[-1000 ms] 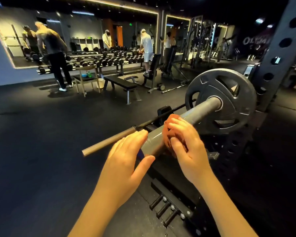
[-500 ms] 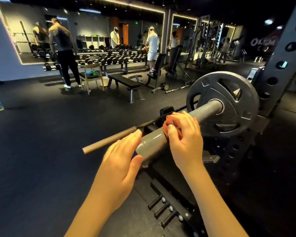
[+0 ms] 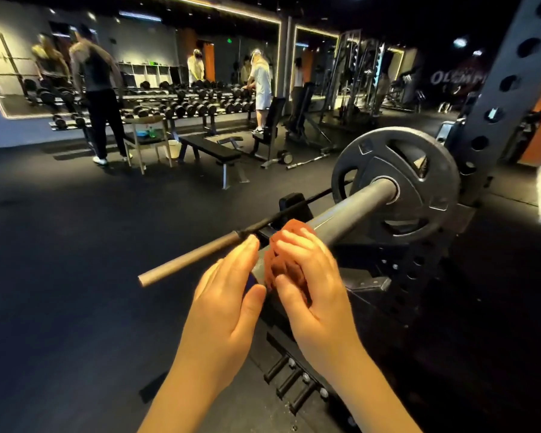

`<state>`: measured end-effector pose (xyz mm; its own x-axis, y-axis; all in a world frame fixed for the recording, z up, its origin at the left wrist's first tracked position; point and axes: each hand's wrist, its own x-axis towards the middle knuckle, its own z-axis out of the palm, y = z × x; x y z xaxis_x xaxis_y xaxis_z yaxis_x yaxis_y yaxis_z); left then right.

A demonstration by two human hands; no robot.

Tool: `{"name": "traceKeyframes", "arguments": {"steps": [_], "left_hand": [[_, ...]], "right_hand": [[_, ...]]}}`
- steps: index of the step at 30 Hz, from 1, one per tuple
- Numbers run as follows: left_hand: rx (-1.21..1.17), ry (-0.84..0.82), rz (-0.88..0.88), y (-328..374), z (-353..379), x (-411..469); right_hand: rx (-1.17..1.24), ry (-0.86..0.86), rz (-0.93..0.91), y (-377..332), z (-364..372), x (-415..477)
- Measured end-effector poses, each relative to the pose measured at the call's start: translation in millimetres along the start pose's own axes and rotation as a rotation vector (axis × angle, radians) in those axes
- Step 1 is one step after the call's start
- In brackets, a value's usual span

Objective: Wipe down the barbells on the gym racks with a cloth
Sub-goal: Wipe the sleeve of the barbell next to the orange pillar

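The left hand (image 3: 228,301), right hand (image 3: 319,295) and cloth (image 3: 295,228) hide the barbell sleeve (image 3: 353,210) at its near end; distant people (image 3: 99,89) are blurred.

Grey steel barbell sleeve (image 3: 350,214) passes through round black weight plate (image 3: 397,185), perforated grey rack upright (image 3: 512,89) behind. Left hand (image 3: 225,307), right hand (image 3: 316,295) at sleeve's near end, rust-orange cloth (image 3: 294,228) under right. Thin tan-tipped rod (image 3: 188,260) to the left.

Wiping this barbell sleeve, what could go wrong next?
1. The cloth in the right hand sits near the sleeve end; it may slip off.
2. No collar shows outside the weight plate; hard rubbing might creep it toward the hands.
3. The left hand could knock the thin bar beside it.
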<state>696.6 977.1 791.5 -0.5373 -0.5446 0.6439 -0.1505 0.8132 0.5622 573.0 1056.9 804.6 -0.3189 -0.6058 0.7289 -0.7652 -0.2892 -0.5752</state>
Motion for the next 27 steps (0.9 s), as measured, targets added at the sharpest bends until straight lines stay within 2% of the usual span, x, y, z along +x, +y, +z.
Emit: {"name": "traceKeyframes", "arguments": {"steps": [3, 8, 15, 18, 22, 27], "left_hand": [[-0.064, -0.086, -0.01, -3.8, -7.6, 0.6], [-0.083, -0.287, 0.065, -15.9, -28.9, 7.5], [-0.248, -0.532, 0.154, -51.2, -59.9, 18.9], [-0.377, -0.594, 0.128, -59.3, -61.1, 24.6], [-0.5, -0.656, 0.094, -64.2, -51.9, 37.9], [-0.656, -0.618, 0.068, -75.9, -26.5, 71.5]], "right_hand": [[0.017, -0.018, 0.023, -3.6, -1.1, -6.2], [-0.125, 0.201, 0.214, -19.9, 13.8, 13.7], [-0.303, 0.279, 0.291, -67.5, 52.1, -10.9], [-0.278, 0.323, 0.405, -70.8, 49.7, 8.1], [-0.334, 0.279, 0.56, -71.8, 42.1, 32.9], [-0.316, 0.168, 0.507, -88.7, 43.6, 17.6]]}}
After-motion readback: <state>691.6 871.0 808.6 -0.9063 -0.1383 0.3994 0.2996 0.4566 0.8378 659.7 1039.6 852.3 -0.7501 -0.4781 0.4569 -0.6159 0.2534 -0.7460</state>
